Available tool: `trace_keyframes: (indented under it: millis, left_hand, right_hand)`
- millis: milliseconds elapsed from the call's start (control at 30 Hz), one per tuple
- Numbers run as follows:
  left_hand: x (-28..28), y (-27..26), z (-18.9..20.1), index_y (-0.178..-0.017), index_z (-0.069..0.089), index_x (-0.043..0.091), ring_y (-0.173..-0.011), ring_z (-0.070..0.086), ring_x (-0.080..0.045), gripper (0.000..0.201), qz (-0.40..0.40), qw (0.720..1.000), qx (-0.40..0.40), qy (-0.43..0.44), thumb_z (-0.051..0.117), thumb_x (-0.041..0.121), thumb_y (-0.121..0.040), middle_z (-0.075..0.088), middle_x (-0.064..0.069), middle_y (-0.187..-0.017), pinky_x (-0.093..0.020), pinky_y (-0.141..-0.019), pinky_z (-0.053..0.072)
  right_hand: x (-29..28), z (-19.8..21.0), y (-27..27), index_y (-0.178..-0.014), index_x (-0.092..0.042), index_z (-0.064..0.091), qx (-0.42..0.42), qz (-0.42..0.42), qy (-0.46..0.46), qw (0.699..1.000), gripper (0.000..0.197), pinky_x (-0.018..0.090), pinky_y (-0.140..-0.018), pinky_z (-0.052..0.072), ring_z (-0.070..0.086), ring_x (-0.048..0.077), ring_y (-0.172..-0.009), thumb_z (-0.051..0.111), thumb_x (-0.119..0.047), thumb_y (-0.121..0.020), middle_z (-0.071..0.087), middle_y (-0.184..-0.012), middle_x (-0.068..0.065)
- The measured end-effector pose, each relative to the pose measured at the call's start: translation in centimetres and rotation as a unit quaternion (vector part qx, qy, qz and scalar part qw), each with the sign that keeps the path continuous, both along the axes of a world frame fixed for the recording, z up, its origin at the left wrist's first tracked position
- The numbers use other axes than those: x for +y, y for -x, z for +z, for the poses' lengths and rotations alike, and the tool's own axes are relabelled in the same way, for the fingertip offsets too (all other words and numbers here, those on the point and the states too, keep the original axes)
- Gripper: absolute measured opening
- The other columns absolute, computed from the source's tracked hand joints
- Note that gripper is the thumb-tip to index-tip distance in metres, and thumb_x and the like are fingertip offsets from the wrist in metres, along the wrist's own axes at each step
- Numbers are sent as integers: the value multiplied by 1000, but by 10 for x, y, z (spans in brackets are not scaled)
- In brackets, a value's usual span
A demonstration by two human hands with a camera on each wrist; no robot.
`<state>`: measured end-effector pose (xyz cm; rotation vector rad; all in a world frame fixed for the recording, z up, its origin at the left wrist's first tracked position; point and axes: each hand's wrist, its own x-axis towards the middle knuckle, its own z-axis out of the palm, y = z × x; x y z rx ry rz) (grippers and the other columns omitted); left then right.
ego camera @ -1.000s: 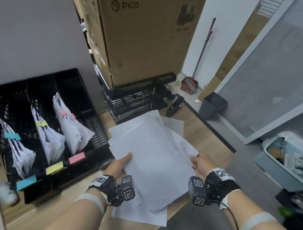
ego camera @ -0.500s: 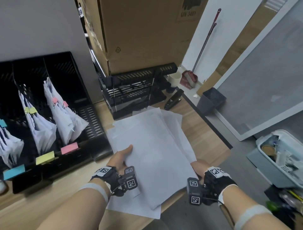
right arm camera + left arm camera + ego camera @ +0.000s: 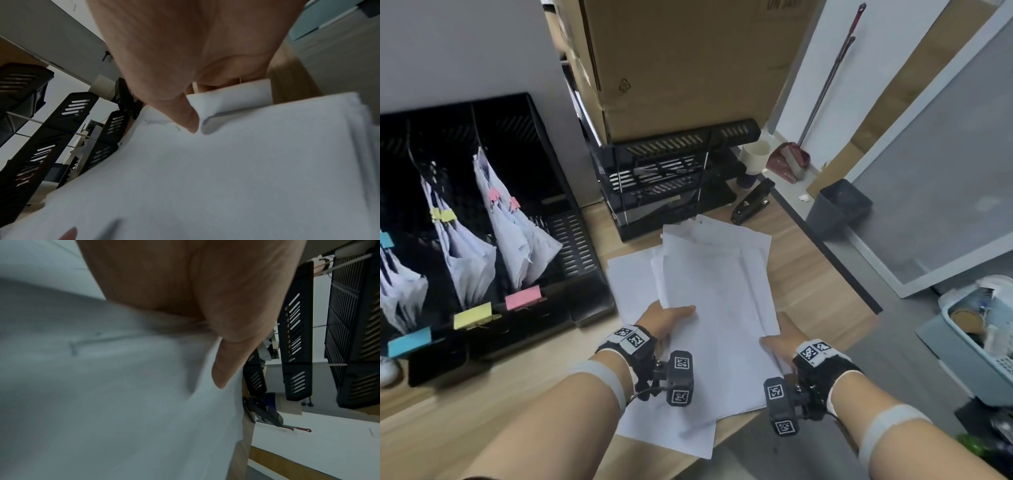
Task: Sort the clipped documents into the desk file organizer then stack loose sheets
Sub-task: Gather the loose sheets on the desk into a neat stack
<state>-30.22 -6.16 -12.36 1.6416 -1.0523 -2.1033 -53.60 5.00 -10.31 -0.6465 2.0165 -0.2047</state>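
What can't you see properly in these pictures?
- Left hand fingers: in the head view, hidden under the loose sheets; the left wrist view shows only the thumb.
- Writing on the sheets: too faint and blurred in all views.
- Blue-tagged slot of the file organizer: cut off by the left edge of the head view.
- Contents of the basket: blurred, cut by the right edge.

Ahead of the fingers, the black tray rack (image 3: 674,178) and stapler (image 3: 753,202) block the way; the file organizer (image 3: 571,240) walls off their left. Bare desk (image 3: 811,294) lies open rightward.
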Motion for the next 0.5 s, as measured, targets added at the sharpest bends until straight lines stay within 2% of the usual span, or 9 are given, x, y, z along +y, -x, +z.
trace_keyframes:
  millis: [67,100,167,200,233,300,333,433,500]
  left_hand:
    - [0,1,-9,-101,73,11,-99,74,-41,34,-12,1000,-14,15,84,24,-73,78,-18,-103,-57,-97,56]
    - [-1,2,-13,-102,73,11,-98,74,-40,41,-20,999,-23,27,84,27,-66,79,-17,-102,-57,-96,57]
    - [1,4,-15,-103,73,12,-94,75,-40,49,-21,998,-32,54,79,31,-59,79,-16,-97,-59,-91,58]
    - [2,4,-11,-103,73,12,-93,75,-40,46,-7,997,-26,68,77,29,-61,79,-16,-97,-60,-89,59]
    - [3,5,-3,-105,72,12,-93,75,-40,43,4,997,-14,82,77,26,-65,79,-16,-97,-60,-88,59]
    - [-1,6,16,-108,71,14,-97,75,-36,36,25,992,20,125,79,19,-73,78,-14,-104,-56,-92,59]
    - [-5,6,26,-112,69,16,-101,74,-34,37,39,987,42,153,80,14,-77,77,-12,-111,-53,-94,58]
    - [-22,2,68,-134,54,17,-115,69,-26,69,65,962,118,238,85,11,-73,71,-7,-127,-42,-97,57]
    - [-29,-1,95,-136,51,16,-117,68,-27,79,60,948,142,280,90,15,-68,70,-9,-128,-42,-97,57]
  right_hand:
    - [-3,1,-4,-139,-25,27,-12,15,3,1000,61,24,-60,43,55,20,-85,48,-5,-85,53,-101,0]
    - [-4,3,-5,-142,-24,26,-19,10,10,1000,63,24,-63,43,53,22,-91,45,-1,-86,52,-106,2]
    - [-5,6,-5,-143,-21,32,-44,-23,34,998,66,28,-80,48,53,24,-103,43,4,-83,56,-120,4]
    - [-4,7,-3,-140,-20,39,-48,-43,51,997,67,32,-91,49,56,26,-108,45,3,-78,59,-123,5]
    - [-4,10,0,-136,-18,46,-50,-70,69,994,66,37,-95,49,59,28,-108,48,1,-73,63,-120,6]
    - [-8,15,8,-122,-14,58,-58,-124,133,982,55,47,-95,52,64,31,-101,54,-2,-68,69,-107,7]
    - [-11,28,7,-113,-13,62,-60,-147,169,973,44,49,-94,52,65,31,-98,55,-1,-71,70,-102,8]
    - [-23,70,2,-94,-9,62,-82,-209,282,933,21,48,-88,52,63,32,-91,53,6,-82,66,-92,13]
    - [-31,91,-5,-98,-5,61,-114,-237,343,902,23,44,-85,52,64,34,-89,52,9,-83,66,-94,17]
